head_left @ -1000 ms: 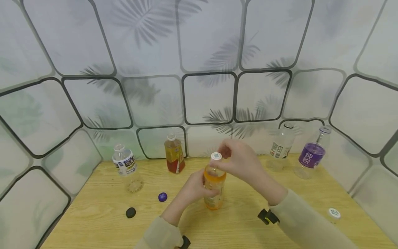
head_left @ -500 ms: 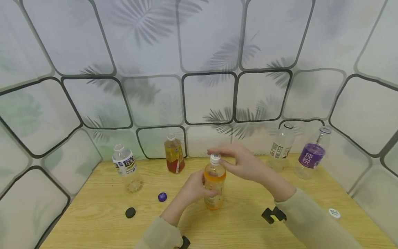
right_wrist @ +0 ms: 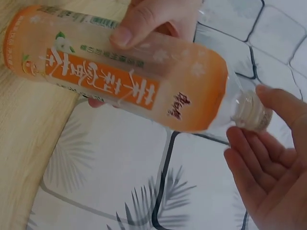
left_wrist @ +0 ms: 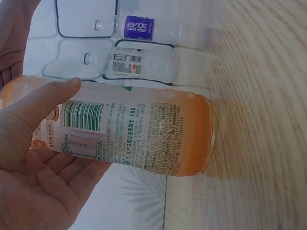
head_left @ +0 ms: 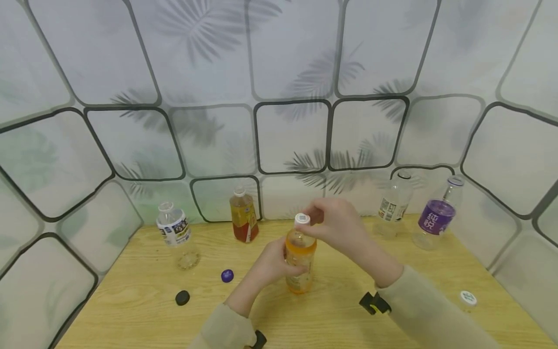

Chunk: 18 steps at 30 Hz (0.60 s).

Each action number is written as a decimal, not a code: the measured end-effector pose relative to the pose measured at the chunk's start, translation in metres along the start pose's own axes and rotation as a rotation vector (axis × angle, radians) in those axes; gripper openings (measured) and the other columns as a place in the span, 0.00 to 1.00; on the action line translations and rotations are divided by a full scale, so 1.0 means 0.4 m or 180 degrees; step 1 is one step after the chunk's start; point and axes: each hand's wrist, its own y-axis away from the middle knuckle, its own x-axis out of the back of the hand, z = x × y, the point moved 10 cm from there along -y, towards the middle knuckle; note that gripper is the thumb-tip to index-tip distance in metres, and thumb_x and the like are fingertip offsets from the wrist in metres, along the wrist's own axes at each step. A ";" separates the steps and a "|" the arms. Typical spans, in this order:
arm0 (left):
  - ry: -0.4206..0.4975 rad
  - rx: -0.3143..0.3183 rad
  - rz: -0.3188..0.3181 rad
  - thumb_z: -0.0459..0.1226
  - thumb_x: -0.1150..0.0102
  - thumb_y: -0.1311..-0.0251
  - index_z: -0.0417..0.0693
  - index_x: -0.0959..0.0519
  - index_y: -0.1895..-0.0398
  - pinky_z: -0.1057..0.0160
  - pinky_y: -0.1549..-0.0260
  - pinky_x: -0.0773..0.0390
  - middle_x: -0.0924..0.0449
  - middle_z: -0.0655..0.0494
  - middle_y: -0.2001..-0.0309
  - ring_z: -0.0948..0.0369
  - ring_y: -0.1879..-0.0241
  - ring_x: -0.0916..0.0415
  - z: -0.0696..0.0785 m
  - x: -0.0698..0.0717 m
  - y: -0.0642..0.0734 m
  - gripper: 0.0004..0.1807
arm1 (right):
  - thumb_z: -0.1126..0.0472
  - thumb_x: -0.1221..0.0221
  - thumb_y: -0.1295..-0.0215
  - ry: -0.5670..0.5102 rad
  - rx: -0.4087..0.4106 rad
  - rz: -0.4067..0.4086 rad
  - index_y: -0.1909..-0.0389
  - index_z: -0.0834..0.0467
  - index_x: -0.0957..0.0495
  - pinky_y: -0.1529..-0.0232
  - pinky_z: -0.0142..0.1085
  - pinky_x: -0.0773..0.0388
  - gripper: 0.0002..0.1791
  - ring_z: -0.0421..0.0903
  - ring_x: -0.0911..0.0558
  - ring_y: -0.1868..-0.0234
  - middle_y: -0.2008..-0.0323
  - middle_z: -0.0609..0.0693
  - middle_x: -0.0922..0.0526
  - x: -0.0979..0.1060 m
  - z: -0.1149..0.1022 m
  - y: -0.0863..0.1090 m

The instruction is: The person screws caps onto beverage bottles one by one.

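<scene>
An orange-labelled plastic bottle [head_left: 301, 264] stands upright on the wooden table in the middle of the head view. My left hand [head_left: 275, 261] grips it around the side; in the left wrist view the thumb lies along the label [left_wrist: 144, 129]. At the top, my right hand [head_left: 335, 224] has thumb and fingers at the white cap [head_left: 302, 219], pinching it. The right wrist view shows the thumb on one side of the cap [right_wrist: 259, 117] and the curled fingers on the other. A clear shoulder and neck show between cap and label.
Uncapped bottles stand around: a clear one [head_left: 175, 232] at left, a red-and-yellow one [head_left: 245, 218] behind, another clear one [head_left: 393, 206] and a purple-labelled one [head_left: 437, 216] at right. Loose caps lie on the table [head_left: 144, 320]: black [head_left: 182, 297], purple [head_left: 227, 276] and white [head_left: 468, 297].
Half a second ago my right fingers were spread off the far side of the cap; now they close on it again, as a second ago. The left hand and bottle stay put.
</scene>
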 end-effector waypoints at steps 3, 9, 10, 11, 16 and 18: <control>-0.0006 -0.0011 -0.0006 0.34 0.21 0.43 0.43 0.22 0.37 0.44 0.39 0.16 0.13 0.45 0.41 0.47 0.41 0.16 0.002 0.000 0.000 0.31 | 0.53 0.22 0.43 0.0290 -0.0138 0.0178 0.70 0.52 0.16 0.68 0.34 0.18 0.12 0.37 0.17 0.71 0.73 0.43 0.13 0.003 -0.002 0.007; -0.0022 0.0009 -0.0007 0.34 0.21 0.43 0.43 0.22 0.36 0.43 0.38 0.17 0.13 0.44 0.41 0.46 0.40 0.16 -0.002 -0.001 -0.001 0.31 | 0.47 0.23 0.40 0.0426 -0.0200 0.0223 0.59 0.56 0.16 0.60 0.41 0.14 0.20 0.45 0.14 0.63 0.64 0.49 0.12 -0.003 0.004 0.014; -0.0023 0.0019 -0.0005 0.34 0.21 0.43 0.43 0.22 0.36 0.43 0.38 0.17 0.13 0.45 0.41 0.46 0.40 0.16 -0.003 -0.001 -0.002 0.31 | 0.47 0.24 0.38 0.0378 -0.0149 0.0217 0.55 0.58 0.16 0.56 0.44 0.13 0.21 0.48 0.13 0.59 0.61 0.50 0.12 -0.002 0.006 0.015; -0.0027 0.0026 -0.0004 0.34 0.21 0.43 0.43 0.22 0.37 0.43 0.38 0.17 0.13 0.45 0.41 0.46 0.41 0.15 -0.003 -0.001 -0.001 0.31 | 0.49 0.25 0.36 0.0317 -0.0069 0.0217 0.50 0.59 0.17 0.52 0.47 0.13 0.22 0.50 0.12 0.56 0.58 0.52 0.11 0.002 0.006 0.014; -0.0023 0.0049 0.0010 0.35 0.20 0.44 0.43 0.22 0.37 0.42 0.37 0.18 0.13 0.44 0.41 0.45 0.39 0.16 -0.003 0.000 -0.002 0.31 | 0.65 0.35 0.27 -0.0214 0.0515 0.0069 0.40 0.64 0.20 0.39 0.54 0.16 0.18 0.56 0.14 0.43 0.44 0.59 0.13 0.021 -0.006 0.008; -0.0022 0.0045 0.0013 0.35 0.20 0.43 0.43 0.22 0.37 0.42 0.36 0.18 0.14 0.44 0.40 0.45 0.39 0.16 -0.003 0.000 -0.001 0.31 | 0.69 0.38 0.26 -0.0425 0.0741 -0.0093 0.38 0.65 0.20 0.37 0.54 0.17 0.17 0.57 0.15 0.40 0.42 0.59 0.13 0.019 -0.016 0.007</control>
